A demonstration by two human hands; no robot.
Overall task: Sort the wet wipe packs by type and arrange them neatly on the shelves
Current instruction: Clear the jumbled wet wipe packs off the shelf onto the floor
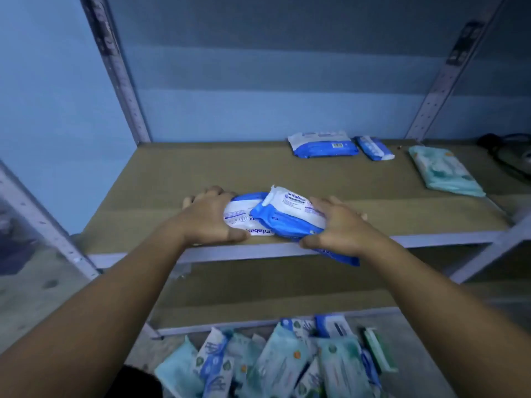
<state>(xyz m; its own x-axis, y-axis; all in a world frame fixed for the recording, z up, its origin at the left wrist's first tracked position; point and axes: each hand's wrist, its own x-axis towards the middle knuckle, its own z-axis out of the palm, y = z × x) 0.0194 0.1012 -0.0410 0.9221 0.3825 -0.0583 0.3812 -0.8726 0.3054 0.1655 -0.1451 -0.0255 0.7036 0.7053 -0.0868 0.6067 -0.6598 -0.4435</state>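
Two blue-and-white wipe packs lie at the front edge of the brown shelf [161, 173]. My left hand [211, 215] grips the left pack [244, 218], thumb on its near edge. My right hand [334, 225] grips the right pack [290, 214], which is tilted, overlaps the left one and hangs over the shelf's front rail. At the back of the shelf lie another blue-and-white pack [323, 144] and a narrow blue pack [373, 147]. A teal pack [444, 170] lies at the right.
Grey perforated uprights [123, 81] frame the shelf against a blue wall. A lower brown shelf [273, 288] sits beneath. On the floor in front is a heap of several mixed teal, white and blue wipe packs [275, 363]. A dark object with cables [508, 150] sits far right.
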